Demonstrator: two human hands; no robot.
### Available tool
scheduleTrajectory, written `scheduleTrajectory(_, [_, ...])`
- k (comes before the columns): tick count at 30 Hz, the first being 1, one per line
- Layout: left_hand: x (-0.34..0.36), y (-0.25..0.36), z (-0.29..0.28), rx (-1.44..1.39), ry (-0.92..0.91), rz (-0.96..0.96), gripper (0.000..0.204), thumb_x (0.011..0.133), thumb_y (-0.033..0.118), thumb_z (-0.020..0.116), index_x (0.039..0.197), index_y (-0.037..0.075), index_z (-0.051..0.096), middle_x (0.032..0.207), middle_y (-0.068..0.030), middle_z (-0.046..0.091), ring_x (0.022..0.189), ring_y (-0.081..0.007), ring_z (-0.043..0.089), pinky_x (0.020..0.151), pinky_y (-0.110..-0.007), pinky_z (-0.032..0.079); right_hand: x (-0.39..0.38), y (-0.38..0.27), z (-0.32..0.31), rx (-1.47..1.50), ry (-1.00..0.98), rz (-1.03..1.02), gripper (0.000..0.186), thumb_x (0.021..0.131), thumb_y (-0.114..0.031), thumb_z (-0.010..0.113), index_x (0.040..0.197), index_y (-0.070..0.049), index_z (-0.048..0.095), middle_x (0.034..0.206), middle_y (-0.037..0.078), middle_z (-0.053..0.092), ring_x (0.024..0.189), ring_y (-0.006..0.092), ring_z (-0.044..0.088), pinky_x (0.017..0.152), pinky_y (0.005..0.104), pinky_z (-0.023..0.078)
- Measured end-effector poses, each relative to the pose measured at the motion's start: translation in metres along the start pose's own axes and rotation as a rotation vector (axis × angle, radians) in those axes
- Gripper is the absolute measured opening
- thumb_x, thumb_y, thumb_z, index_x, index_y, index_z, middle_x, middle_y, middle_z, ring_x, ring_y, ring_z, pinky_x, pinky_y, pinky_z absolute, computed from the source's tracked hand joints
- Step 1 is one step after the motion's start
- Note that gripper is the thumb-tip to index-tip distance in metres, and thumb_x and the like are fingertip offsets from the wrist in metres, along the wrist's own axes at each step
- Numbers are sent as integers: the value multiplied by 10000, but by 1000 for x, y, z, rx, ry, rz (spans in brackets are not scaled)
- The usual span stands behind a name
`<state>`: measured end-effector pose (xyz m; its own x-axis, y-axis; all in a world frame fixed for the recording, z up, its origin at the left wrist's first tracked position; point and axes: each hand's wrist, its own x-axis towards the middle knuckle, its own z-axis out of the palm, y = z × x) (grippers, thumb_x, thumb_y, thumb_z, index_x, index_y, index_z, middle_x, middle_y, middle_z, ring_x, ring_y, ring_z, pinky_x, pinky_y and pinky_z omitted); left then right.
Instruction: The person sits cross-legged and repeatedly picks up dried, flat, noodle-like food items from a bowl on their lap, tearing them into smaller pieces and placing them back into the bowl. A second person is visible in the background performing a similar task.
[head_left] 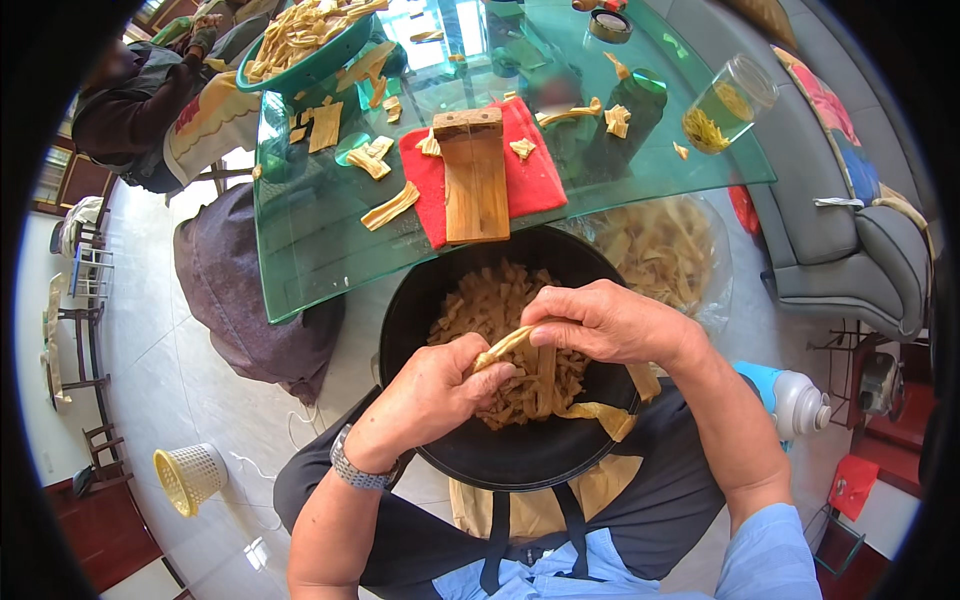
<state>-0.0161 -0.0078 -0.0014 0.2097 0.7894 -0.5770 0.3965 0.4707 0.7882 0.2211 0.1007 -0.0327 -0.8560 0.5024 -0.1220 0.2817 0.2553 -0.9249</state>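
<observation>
My left hand (445, 390) pinches one end of a pale-yellow dried strip (507, 345), whose kind I cannot tell. My right hand (600, 322) has thumb and fingers closed on its other end. Both hands are over a round black pan (525, 470) above my lap. Inside it lies a heap of short, tan broken pieces (490, 290). A longer strip (600, 415) hangs over the pan's right rim. Just beyond the pan, a wooden block with a raised crosspiece (477, 190) stands on a red cloth (535, 165) at the glass table's edge.
Loose strips (390, 205) lie on the glass table (310, 260), with a heaped green basin (350, 45) and a glass jar (730, 105). A plastic bag of strips (660, 245) is right of the pan. Also around are a white basket (195, 475), a bottle (790, 400) and another person (135, 125).
</observation>
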Motion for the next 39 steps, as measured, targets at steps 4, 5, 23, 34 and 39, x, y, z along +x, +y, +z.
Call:
scheduleTrajectory(4, [-1, -15, -6, 171, 84, 55, 368, 1037, 319, 678, 921, -26, 621, 715, -77, 617, 663, -155, 569, 642, -349, 503, -3, 18, -3, -138, 77, -62, 264, 1006, -216, 700, 1218, -59, 677, 995, 139, 714, 902, 332, 701, 807, 397, 558])
scheduleTrajectory(5, [-3, -19, -8, 104, 105, 62, 378, 1031, 329, 681, 924, -29, 625, 710, -101, 604, 665, -164, 554, 640, -358, 497, -3, 20, -5, -186, 91, -48, 303, 992, -210, 718, 1249, -57, 674, 1038, 124, 717, 933, 323, 703, 825, 393, 561])
scheduleTrajectory(23, [-17, -20, 12, 202, -269, 381, 448, 1036, 435, 640, 842, 31, 650, 656, -178, 577, 591, -374, 589, 571, -430, 481, -27, -33, 35, -101, -442, -14, 355, 1090, -410, 512, 997, -68, 505, 783, 187, 614, 746, 447, 636, 635, 519, 500])
scheduleTrajectory(34, [-24, 1, -9, 173, -139, 434, 411, 1034, 356, 672, 800, 23, 611, 630, -162, 511, 564, -367, 516, 544, -421, 455, -22, -53, 9, -90, -387, 53, 377, 1083, -437, 545, 954, -83, 533, 730, 178, 615, 722, 417, 648, 626, 490, 505])
scheduleTrajectory(39, [-6, 10, -21, 84, 37, 312, 254, 1046, 224, 677, 897, 20, 662, 781, 9, 579, 720, -94, 529, 658, -277, 476, -11, -38, 1, -9, -127, 63, 277, 1085, -331, 572, 1116, -59, 612, 857, 123, 649, 790, 317, 678, 721, 411, 537])
